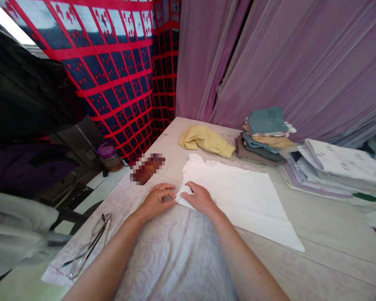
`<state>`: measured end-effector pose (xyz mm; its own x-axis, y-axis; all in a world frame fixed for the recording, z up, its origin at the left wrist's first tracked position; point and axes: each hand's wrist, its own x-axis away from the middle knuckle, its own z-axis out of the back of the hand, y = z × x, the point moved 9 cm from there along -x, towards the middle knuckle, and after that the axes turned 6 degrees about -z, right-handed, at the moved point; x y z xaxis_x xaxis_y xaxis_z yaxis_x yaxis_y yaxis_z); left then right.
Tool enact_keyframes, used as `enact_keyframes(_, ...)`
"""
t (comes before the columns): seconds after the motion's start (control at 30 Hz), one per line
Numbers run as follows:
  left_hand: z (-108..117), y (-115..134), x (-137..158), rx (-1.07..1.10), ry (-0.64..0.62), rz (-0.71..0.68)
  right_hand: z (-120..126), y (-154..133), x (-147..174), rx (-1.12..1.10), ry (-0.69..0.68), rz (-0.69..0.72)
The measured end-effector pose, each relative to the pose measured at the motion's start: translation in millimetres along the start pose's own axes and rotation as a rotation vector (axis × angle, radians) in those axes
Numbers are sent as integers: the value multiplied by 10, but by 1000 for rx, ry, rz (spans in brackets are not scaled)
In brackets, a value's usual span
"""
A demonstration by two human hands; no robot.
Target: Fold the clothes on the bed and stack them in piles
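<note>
A white shirt [244, 188] lies spread on the patterned bedsheet in front of me, its narrower end to the left and its wide hem reaching to the lower right. My right hand [202, 198] pinches bunched fabric at the shirt's near left corner. At the tip of that same corner, my left hand [159, 201] has thumb and fingers curled together on the cloth edge. A small fold of fabric stands up between the two hands. Part of the corner is hidden behind my right fingers.
A crumpled yellow garment [207, 141] lies beyond the shirt, beside a stack of folded clothes [266, 121]. Folded sheets [341, 163] sit at right. A blurred phone-like object [147, 168] and eyeglasses [92, 242] rest near the bed's left edge; a purple-lidded jar [109, 156] stands beyond it.
</note>
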<state>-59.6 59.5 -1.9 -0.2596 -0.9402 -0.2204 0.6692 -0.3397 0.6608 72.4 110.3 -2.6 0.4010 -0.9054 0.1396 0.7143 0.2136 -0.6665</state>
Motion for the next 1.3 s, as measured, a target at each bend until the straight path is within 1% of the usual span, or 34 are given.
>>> enact_keyframes(0.23, -5, -6, -14, -134, 26, 59, -20, 40, 39, -53, 108, -10)
enact_keyframes(0.37, -13, -21, -6, -148, 3, 82, -26, 65, 23, -129, 125, 21)
enact_keyframes(0.47, -13, -22, -1, -149, 5, 87, 42, 99, 38, -268, 149, 80)
enact_keyframes(0.53, -18, -20, -2, -152, 7, 82, 149, 147, 84, -288, 217, 105)
enact_keyframes(0.67, -29, -10, -10, -141, 23, 52, 344, 199, 243, -105, 357, 133)
enact_keyframes(0.8, -101, 34, -18, -127, -32, -12, 441, 113, 451, 38, 423, 225)
enact_keyframes(0.87, -132, 41, -18, -137, -65, -16, 468, 64, 549, 80, 440, 268)
enact_keyframes(0.97, -137, 33, -21, -152, -82, 12, 434, 25, 620, 162, 417, 298)
enact_keyframes(1.13, -142, 31, -37, -169, -112, 45, 253, 102, 522, 341, 361, 207)
enact_keyframes(1.3, -137, 10, -43, -186, -107, 42, 181, 109, 489, 387, 395, 212)
